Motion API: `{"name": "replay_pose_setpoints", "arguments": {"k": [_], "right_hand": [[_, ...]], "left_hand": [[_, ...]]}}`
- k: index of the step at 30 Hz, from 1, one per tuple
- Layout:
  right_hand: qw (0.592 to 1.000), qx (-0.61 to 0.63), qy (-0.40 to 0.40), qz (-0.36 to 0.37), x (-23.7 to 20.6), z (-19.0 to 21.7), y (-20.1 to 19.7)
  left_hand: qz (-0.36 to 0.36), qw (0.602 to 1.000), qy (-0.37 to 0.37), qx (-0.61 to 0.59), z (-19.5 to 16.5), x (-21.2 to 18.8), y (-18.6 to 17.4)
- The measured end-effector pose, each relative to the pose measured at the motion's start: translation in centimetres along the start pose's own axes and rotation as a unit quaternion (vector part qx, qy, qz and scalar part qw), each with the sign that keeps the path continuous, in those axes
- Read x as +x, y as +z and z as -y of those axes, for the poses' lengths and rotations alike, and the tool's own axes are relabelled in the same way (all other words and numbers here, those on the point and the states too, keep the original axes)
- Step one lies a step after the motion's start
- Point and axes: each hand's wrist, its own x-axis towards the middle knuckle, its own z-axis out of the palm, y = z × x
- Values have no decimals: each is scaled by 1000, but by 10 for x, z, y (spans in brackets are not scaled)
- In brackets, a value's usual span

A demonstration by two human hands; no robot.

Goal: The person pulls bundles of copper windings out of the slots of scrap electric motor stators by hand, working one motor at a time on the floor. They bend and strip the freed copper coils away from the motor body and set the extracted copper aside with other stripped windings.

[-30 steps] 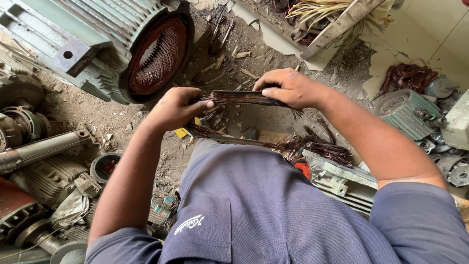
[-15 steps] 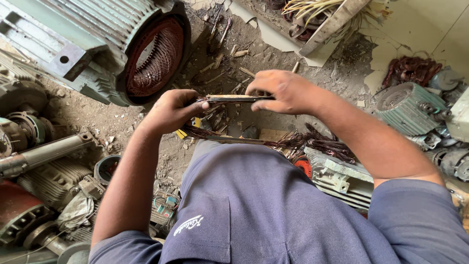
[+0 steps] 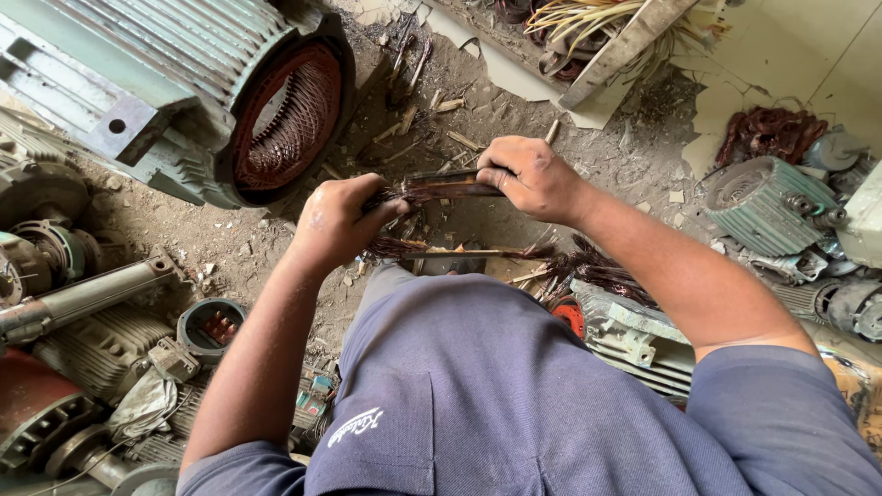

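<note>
While gripping opposite ends of the copper wire bundle point(image 3: 446, 186), left hand point(image 3: 338, 223) and right hand point(image 3: 530, 177) both clenched; green motor housing point(image 3: 197, 96) up-left of left hand.

Wire bundle point(image 3: 450, 186) between left hand point(image 3: 342, 220) and right hand point(image 3: 533, 176): dull brown copper strands, frayed ends, matt. Big motor housing point(image 3: 165, 92) far left: cast metal, ribbed, chalky green paint, coppery windings inside. Floor point(image 3: 230, 239): rough, gritty dirt with chips. Small motor point(image 3: 767, 207) right: same matt green ribbed metal. Shirt point(image 3: 514, 404): soft blue knit cloth.
</note>
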Motion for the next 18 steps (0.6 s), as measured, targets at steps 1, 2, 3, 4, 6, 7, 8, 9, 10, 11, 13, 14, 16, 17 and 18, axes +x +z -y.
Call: {"name": "replay_pose_setpoints", "arguments": {"k": [1,2,3,4,6,7,8,9,10,11,13,14,16,17,18], "right_hand": [[1000,8,15,-7,0,0,1],[999,16,30,-14,1,0,1],[1000,11,25,-10,1,0,0],[1000,6,19,-6,2,0,-1],[1000,-11,8,12,4,2,-4],[999,-25,2,27,5,3,-6],[998,-39,-3,41,6,5,-7],[997,-69,-33,30,7,8,-8],[993,-98,-63,19,9,10,-6],[987,-128,-95,8,10,13,-4],[990,-105,-94,10,13,15,-3],[991,-93,-94,11,15,15,-3],[998,-9,-56,29,17,13,-3],[998,33,-36,38,17,12,-4],[998,37,-29,34,16,11,-3]], "left_hand": [[-1,1000,5,20,1,1,1],[1,1000,8,30,1,2,2],[0,999,10,39,1,3,3],[-1,999,11,49,2,3,3],[-19,998,43,37,2,3,3],[-28,997,59,31,2,3,4],[-24,997,56,36,2,3,3],[-19,998,52,41,1,3,3],[-15,998,48,45,0,4,3],[-12,998,48,45,-1,4,3],[-9,998,48,44,-3,7,4],[-16,997,60,38,-3,8,3],[-28,996,85,26,-4,9,2],[-25,996,82,36,-4,9,3],[-22,996,79,45,-5,9,4]]}}
